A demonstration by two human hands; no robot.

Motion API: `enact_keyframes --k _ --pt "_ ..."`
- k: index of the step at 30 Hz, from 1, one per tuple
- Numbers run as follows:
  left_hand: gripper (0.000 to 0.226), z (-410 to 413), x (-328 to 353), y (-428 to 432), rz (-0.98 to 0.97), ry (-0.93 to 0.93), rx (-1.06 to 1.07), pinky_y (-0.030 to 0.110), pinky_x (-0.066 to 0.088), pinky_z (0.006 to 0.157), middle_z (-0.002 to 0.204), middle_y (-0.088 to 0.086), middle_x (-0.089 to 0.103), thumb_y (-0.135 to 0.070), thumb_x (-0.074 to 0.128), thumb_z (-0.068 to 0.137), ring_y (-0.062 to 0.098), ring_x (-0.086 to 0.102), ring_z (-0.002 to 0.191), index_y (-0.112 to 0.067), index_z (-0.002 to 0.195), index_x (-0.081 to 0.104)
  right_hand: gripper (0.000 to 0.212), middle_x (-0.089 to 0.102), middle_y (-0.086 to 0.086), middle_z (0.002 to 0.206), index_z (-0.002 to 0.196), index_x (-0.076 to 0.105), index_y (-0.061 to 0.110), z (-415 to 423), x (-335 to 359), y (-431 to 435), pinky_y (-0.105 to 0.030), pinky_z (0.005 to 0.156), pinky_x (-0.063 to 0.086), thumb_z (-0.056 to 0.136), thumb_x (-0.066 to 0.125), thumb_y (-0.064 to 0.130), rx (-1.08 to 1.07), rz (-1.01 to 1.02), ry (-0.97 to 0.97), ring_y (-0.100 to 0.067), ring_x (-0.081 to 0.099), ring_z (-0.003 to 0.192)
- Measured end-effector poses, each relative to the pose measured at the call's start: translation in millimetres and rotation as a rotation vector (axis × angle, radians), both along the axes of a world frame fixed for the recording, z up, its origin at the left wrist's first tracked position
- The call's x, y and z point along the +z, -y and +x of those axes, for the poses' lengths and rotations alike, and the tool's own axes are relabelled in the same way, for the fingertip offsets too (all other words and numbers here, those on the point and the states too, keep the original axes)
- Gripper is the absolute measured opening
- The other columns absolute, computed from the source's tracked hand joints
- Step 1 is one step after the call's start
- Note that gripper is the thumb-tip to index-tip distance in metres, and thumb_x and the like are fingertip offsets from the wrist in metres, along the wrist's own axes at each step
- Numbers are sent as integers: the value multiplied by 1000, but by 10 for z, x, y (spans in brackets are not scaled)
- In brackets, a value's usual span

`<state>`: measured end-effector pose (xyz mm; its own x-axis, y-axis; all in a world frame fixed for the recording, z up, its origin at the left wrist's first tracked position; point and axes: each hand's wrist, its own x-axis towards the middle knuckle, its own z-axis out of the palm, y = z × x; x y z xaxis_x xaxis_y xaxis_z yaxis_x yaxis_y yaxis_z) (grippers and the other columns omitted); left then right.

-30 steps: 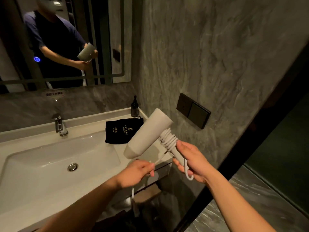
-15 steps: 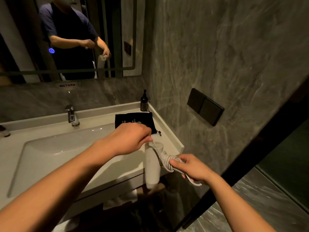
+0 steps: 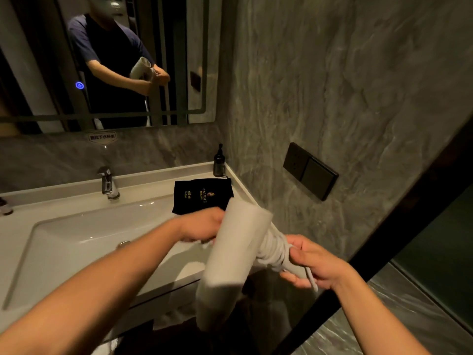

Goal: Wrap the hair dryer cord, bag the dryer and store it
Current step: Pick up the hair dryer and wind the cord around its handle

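Note:
A white hair dryer (image 3: 230, 254) hangs in front of me, its barrel blurred and pointing down-left. Its white cord (image 3: 275, 248) is coiled in several turns around the handle. My right hand (image 3: 311, 262) grips the handle over the coils, with a short loop of cord hanging below the palm. My left hand (image 3: 202, 225) is closed just left of the barrel's upper end; what it pinches is hidden by blur and the barrel. A black drawstring bag (image 3: 202, 196) with gold print lies flat on the counter behind the dryer.
A white sink (image 3: 84, 242) with a chrome tap (image 3: 107, 184) fills the left. A dark pump bottle (image 3: 219, 162) stands in the counter's back corner. A black socket and switch plate (image 3: 309, 171) is on the grey wall. A mirror (image 3: 107, 60) hangs above.
The dryer has swung from barrel-down to a tilted pose with more of the barrel showing. My left hand moved down and left of the barrel. My right hand keeps its hold on the handle.

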<state>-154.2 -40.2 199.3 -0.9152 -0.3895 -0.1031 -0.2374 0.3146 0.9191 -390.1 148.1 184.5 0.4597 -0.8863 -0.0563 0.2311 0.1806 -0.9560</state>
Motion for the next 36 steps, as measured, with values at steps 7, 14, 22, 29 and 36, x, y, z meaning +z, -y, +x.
enact_keyframes --k 7,14,22,29,36 --pt "17 -38 -814 -633 775 -225 210 24 41 51 69 2 55 -24 68 90 10 46 50 -8 87 72 65 54 -18 62 119 59 -9 21 -229 56 -16 27 23 88 78 45 -585 91 50 -13 40 29" --pt "29 -227 -713 -800 465 -134 563 20 38 43 51 0 56 -22 60 94 15 46 48 -3 78 75 52 58 -21 67 106 57 -20 260 -663 276 -31 45 43 92 78 26 -990 104 -339 -22 52 50" --pt "15 -380 -313 -570 -364 95 558 24 49 52 57 2 68 -21 61 87 10 62 47 -14 74 66 41 76 2 86 92 69 13 268 -937 415 -15 59 51 84 81 52 -890 61 -770 -17 72 83" --pt "17 -559 -211 -496 -561 88 282 23 42 66 81 -5 60 -23 73 81 13 55 75 -11 91 67 53 74 4 80 83 67 21 180 -939 544 -30 63 52 62 76 69 -792 38 -852 -8 68 76" --pt "38 -748 49 -305 -788 192 52 16 34 55 66 -11 54 -49 79 74 1 48 59 -19 95 73 76 63 23 59 72 64 24 125 -782 555 -18 44 28 47 72 96 -676 -11 -908 8 54 51"
